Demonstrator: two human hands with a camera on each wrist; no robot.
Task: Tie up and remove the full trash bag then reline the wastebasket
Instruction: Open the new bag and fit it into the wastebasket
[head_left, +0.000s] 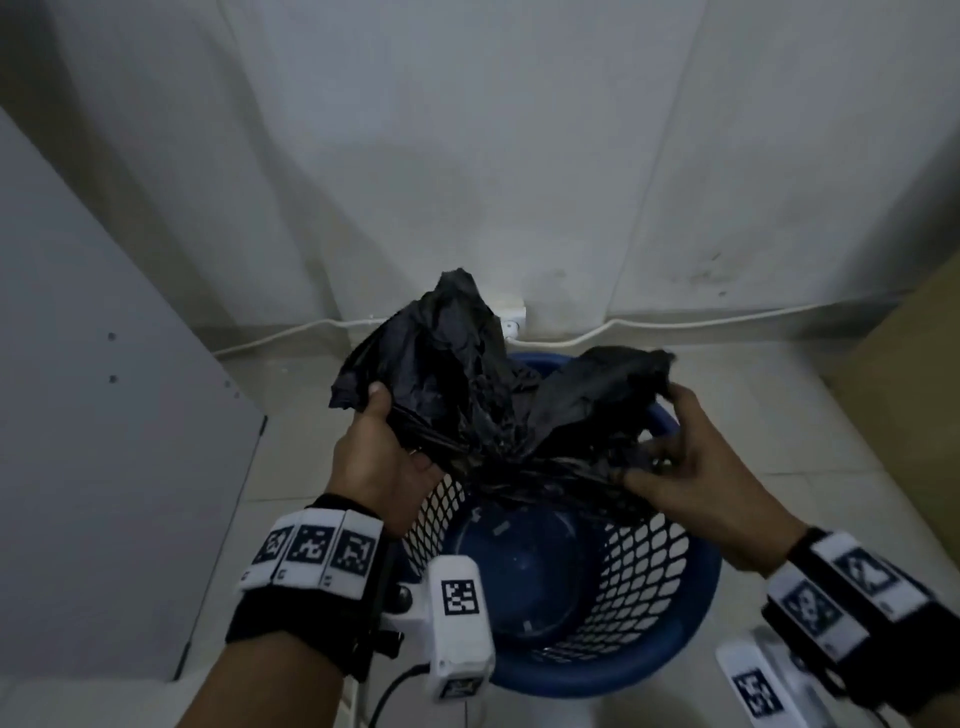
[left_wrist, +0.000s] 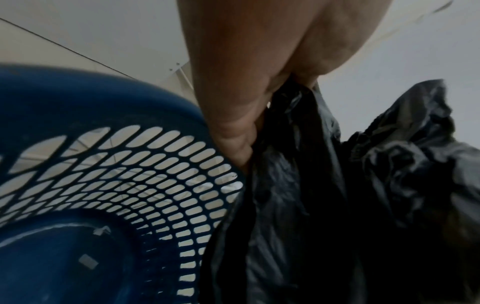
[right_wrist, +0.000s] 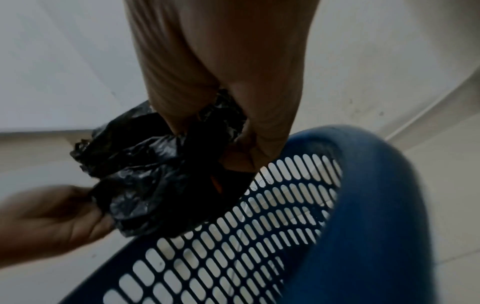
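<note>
A crumpled black trash bag (head_left: 483, 395) hangs in the middle of the head view, held over the mouth of a blue wastebasket (head_left: 675, 613) that fills the lower centre of the frame and stands on a pale tiled floor (head_left: 291, 467). The left hand (head_left: 379, 457), at centre left, has its grip closed around a gathered fold of the bag, thumb up against the plastic; the left wrist view confirms it, with the fingers (left_wrist: 233, 131) curled round a bunched strand of black film just beside the basket's perforated wall (left_wrist: 145, 168). The right hand (head_left: 691, 457), at centre right, is blurred in the head view, yet the right wrist view shows its fingers (right_wrist: 262, 131) and thumb pinching a twisted wad of the bag (right_wrist: 145, 164) above the basket's blue rim (right_wrist: 363, 185). Between the two hands the plastic is drawn into a narrow, creased waist, with one loose flap rising toward the upper centre and another spreading to the right. Inside the basket the solid blue bottom (head_left: 519, 566) shows bare, with no liner against the lattice sides. A white wall (head_left: 467, 156) fills the upper half of the head view, a white cable (head_left: 675, 325) runs along its base, and a grey panel (head_left: 104, 415) leans at the left edge.
</note>
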